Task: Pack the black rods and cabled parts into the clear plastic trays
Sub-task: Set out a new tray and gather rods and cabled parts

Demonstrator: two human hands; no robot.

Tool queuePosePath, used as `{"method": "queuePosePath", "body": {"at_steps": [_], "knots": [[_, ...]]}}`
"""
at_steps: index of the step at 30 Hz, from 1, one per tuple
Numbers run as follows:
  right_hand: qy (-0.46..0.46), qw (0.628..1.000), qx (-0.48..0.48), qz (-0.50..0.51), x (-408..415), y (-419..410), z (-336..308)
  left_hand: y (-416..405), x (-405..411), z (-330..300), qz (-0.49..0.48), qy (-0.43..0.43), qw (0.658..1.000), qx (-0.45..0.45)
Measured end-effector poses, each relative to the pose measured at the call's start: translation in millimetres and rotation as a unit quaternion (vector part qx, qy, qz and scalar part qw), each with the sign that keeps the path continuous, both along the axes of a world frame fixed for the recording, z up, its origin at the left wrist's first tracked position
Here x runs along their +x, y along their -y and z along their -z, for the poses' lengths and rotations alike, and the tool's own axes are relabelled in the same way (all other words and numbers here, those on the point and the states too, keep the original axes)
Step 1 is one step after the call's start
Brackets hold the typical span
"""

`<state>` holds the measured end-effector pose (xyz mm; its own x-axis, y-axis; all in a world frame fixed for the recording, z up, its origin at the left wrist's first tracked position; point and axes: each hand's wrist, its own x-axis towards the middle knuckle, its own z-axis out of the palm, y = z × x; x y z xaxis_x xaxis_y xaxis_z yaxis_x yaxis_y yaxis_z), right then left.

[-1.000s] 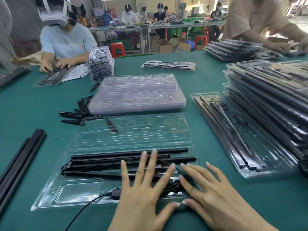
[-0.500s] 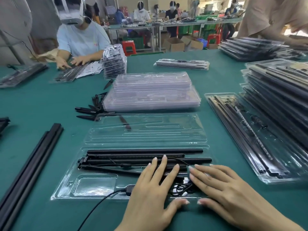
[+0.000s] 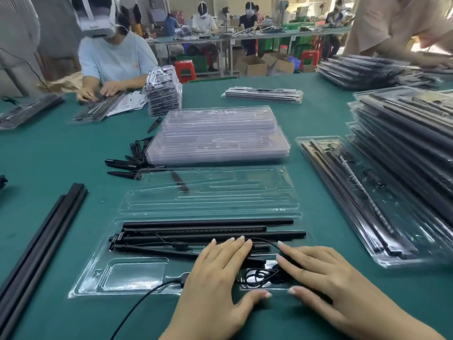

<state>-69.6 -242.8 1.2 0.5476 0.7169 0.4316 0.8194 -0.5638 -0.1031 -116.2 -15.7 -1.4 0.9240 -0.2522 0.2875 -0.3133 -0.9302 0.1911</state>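
The rods [image 3: 208, 229] are laid lengthwise in the open tray [image 3: 98, 271] on the table [image 3: 49, 168], and both hands are spread flat over the tray's near right part, nothing being clasped. The left hand [image 3: 215, 273] is pressed with straight fingers on the nearest rods; the right hand [image 3: 318, 273] is laid flat just beside it, over the coiled cable [image 3: 259, 276], which is bunched between the two hands in its pocket. A loose run of cable [image 3: 147, 298] is trailed out over the tray's near edge, to the left of the left hand. The main risk is judged to lie there: were the lid [image 3: 208, 190], hinged beyond the fingertips, folded down now, the cable could be pinched in the seam. The coil could also spring up once the pressure is released, being held down only by flat palms. The nearest rod, set slightly askew under the left fingers, may not be seated in its groove, so the lid could be kept from closing.
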Motion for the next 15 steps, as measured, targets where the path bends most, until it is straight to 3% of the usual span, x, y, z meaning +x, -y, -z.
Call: {"method": "queuePosePath", "body": {"at_steps": [2, 7, 11, 15], "knots": [[-0.021, 1.000, 0.008, 0.005, 2, 0, -4, 0, 0, -1, -0.002, -0.001, 1.000, 0.017], [0.053, 0.998, 0.031, 0.011, 8, -10, 1, 3, 0, 2, 0.000, 0.007, 0.999, 0.048], [0.072, 0.997, 0.037, 0.010, 7, -16, 7, 15, 4, -3, -0.047, 0.005, 0.998, -0.038], [0.062, 0.997, 0.047, 0.006, 7, -14, 8, 25, 7, -4, -0.095, 0.000, 0.995, -0.015]]}}
